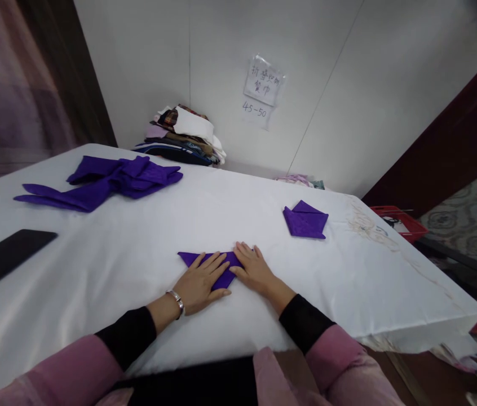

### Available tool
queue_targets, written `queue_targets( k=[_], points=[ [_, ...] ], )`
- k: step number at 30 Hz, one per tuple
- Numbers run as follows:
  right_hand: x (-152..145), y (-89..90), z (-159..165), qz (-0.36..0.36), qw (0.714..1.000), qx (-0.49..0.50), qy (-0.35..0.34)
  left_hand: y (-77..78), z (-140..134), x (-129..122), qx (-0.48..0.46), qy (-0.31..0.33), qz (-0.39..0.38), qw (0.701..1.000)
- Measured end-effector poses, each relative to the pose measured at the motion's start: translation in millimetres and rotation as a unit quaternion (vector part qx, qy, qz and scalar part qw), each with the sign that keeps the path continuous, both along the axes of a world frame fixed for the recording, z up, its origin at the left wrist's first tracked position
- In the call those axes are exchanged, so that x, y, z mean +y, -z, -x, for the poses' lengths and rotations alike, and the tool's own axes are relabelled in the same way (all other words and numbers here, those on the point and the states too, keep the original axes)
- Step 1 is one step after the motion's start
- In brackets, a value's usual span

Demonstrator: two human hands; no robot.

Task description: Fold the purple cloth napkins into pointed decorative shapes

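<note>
A purple cloth napkin [224, 278], folded into a flat triangular shape, lies on the white tablecloth in front of me. My left hand [200, 283] rests flat over its left part, fingers stretched out, with a silver bracelet on the wrist. On the napkin's right part lies my right hand [254, 268], palm down and fingers extended. Between the hands some of the purple cloth shows; the napkin's right end is mostly hidden under my right hand. Neither hand grips the cloth.
To the right stands a folded purple napkin [306, 220] with pointed corners. Loose purple napkins [124, 179] lie heaped at the back left. A black flat object [8, 259] is at the left edge. Stacked clothes [185, 135] sit behind the table [411, 304], by the wall.
</note>
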State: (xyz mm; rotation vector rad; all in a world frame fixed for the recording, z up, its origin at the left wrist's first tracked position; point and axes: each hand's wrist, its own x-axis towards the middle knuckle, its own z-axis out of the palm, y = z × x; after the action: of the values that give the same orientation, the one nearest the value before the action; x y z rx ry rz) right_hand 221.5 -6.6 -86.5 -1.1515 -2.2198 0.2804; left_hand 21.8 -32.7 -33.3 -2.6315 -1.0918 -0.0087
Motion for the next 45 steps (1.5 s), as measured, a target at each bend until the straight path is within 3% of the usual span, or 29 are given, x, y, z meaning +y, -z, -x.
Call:
queue_targets(
  k=[10,22,29,32,36,38,41,45],
  points=[
    [10.2,5.4,-11.7,-0.009,0.999,-0.037,0.013,-5.7,-2.1,-6.6,-0.022,-0.017,0.030,0.999],
    [8.9,7.8,-12.0,-0.005,0.999,-0.046,0.012,-23.8,41.5,-24.1,-0.069,-0.227,0.002,0.971],
    [6.0,1.2,-11.0,0.003,1.000,-0.029,0.012,-24.4,41.8,-18.9,-0.073,-0.271,-0.037,0.959],
    [3.2,-3.4,-11.5,0.006,1.000,-0.023,0.002,-17.9,56.8,-12.8,-0.057,-0.288,-0.063,0.954],
    [1.8,-9.0,-12.3,-0.009,1.000,-0.007,-0.003,-7.1,90.2,11.1,-0.007,-0.237,-0.110,0.965],
    [0.4,-12.1,-12.9,-0.011,1.000,-0.002,-0.004,-5.4,93.1,24.0,-0.006,-0.206,-0.139,0.969],
    [-2.2,-16.3,-13.6,-0.009,1.000,-0.007,-0.004,-5.1,69.1,34.6,-0.023,-0.150,-0.138,0.979],
    [-1.6,-17.3,-12.7,-0.033,0.999,-0.016,0.008,2.2,26.7,40.8,-0.027,-0.081,-0.080,0.993]
  ],
)
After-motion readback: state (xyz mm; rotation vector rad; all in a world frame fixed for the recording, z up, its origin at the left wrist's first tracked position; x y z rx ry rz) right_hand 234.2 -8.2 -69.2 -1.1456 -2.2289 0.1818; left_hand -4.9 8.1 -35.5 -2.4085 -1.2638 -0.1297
